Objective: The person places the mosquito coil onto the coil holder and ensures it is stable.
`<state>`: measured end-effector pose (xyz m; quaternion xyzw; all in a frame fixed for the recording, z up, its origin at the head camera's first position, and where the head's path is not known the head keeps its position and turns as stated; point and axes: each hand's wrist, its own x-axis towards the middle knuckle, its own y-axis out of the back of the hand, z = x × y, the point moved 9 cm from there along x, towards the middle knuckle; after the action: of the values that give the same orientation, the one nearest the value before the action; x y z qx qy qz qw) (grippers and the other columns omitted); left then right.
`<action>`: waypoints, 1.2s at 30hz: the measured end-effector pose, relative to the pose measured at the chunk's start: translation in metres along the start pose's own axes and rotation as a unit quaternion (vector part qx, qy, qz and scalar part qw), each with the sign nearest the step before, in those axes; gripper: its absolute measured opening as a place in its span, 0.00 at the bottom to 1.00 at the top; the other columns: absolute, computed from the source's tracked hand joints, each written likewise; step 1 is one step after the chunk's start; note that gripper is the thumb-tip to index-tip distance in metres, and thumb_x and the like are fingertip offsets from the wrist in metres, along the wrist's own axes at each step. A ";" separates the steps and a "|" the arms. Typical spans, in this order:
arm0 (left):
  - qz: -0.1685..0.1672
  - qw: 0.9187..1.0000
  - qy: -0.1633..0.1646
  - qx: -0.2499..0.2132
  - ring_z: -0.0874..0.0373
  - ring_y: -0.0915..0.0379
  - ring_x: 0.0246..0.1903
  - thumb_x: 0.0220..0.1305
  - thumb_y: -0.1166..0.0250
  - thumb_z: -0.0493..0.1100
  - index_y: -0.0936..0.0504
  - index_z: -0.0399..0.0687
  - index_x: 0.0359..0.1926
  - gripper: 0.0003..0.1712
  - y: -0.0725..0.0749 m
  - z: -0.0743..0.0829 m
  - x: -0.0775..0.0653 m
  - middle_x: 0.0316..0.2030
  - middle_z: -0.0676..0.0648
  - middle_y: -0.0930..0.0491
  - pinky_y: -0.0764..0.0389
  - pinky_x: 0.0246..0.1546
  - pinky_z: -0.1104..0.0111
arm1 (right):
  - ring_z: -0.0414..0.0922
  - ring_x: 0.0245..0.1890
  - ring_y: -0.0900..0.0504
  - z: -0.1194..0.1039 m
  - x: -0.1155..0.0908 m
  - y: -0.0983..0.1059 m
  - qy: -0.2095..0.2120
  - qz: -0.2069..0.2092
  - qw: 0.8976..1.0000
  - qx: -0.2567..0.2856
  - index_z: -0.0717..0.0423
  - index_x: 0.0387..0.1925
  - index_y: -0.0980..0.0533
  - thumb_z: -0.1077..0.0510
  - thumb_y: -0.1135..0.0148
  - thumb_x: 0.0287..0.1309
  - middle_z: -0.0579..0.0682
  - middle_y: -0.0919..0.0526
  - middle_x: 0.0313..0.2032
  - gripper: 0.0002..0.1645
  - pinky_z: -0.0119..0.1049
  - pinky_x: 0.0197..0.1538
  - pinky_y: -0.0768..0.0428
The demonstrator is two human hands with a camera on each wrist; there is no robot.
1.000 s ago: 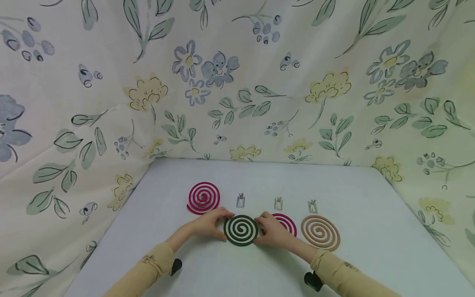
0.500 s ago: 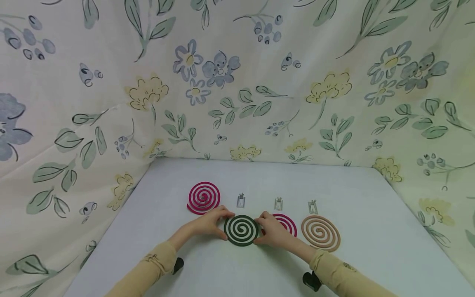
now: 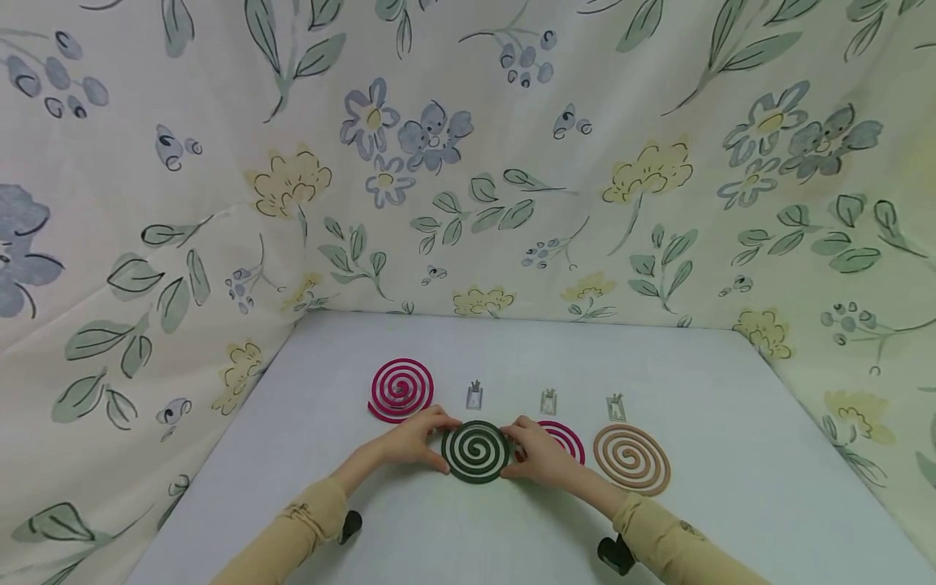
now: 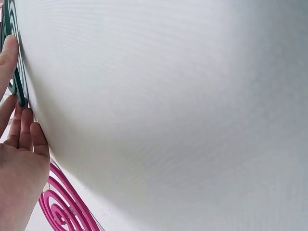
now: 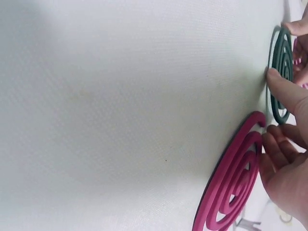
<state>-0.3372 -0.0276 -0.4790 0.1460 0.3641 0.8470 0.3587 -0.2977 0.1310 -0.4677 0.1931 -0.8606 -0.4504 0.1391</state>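
Both hands are at a dark green spiral mosquito coil [image 3: 476,449] in the middle of the table. My left hand [image 3: 411,440] pinches its left edge between thumb and fingers. At the opposite edge my right hand [image 3: 543,457] grips it the same way. In the right wrist view the green coil [image 5: 275,103] stands a little off the tabletop, with a thinner green ring beside it; whether that is a second coil I cannot tell. A pink coil [image 3: 401,389] lies behind the left hand. Another pink coil [image 3: 568,430] is partly hidden by the right hand.
A tan coil [image 3: 627,455] lies right of the right hand. Three small metal coil stands, the left one [image 3: 474,396], the middle one [image 3: 548,401] and the right one [image 3: 617,408], lie in a row behind the coils. Flowered cloth [image 3: 468,162] encloses the white table [image 3: 468,341].
The green coil has shifted very slightly toward the far side in the head view, and its strands look a bit thicker. Both hands stay nearly where they were.
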 end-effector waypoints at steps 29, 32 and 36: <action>0.040 0.985 0.017 -0.167 0.61 0.24 0.32 0.51 0.28 0.39 0.37 0.52 0.68 0.43 0.031 0.010 -0.006 0.35 0.46 0.20 0.21 0.36 0.73 | 0.35 0.34 0.24 -0.003 0.002 0.031 -0.014 0.043 0.953 0.300 0.61 0.68 0.41 0.64 0.38 0.58 0.57 0.24 0.38 0.37 0.25 0.38 0.23; 0.051 0.981 0.021 -0.187 0.59 0.25 0.33 0.52 0.28 0.38 0.39 0.51 0.69 0.45 0.034 0.014 -0.007 0.36 0.44 0.19 0.22 0.37 0.74 | 0.35 0.35 0.23 -0.003 0.001 0.036 -0.025 0.067 0.945 0.320 0.62 0.67 0.40 0.64 0.39 0.59 0.60 0.24 0.40 0.36 0.24 0.38 0.23; 0.076 0.973 0.025 -0.218 0.58 0.27 0.33 0.52 0.29 0.38 0.44 0.44 0.69 0.47 0.039 0.018 -0.007 0.35 0.42 0.20 0.22 0.37 0.75 | 0.34 0.35 0.23 -0.001 0.001 0.042 -0.044 0.095 0.934 0.343 0.62 0.65 0.39 0.64 0.39 0.59 0.61 0.22 0.42 0.33 0.24 0.39 0.23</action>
<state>-0.3429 -0.0424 -0.4382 0.0701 0.1675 0.9343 0.3068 -0.3064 0.1517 -0.4322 0.1266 -0.9822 -0.1207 0.0684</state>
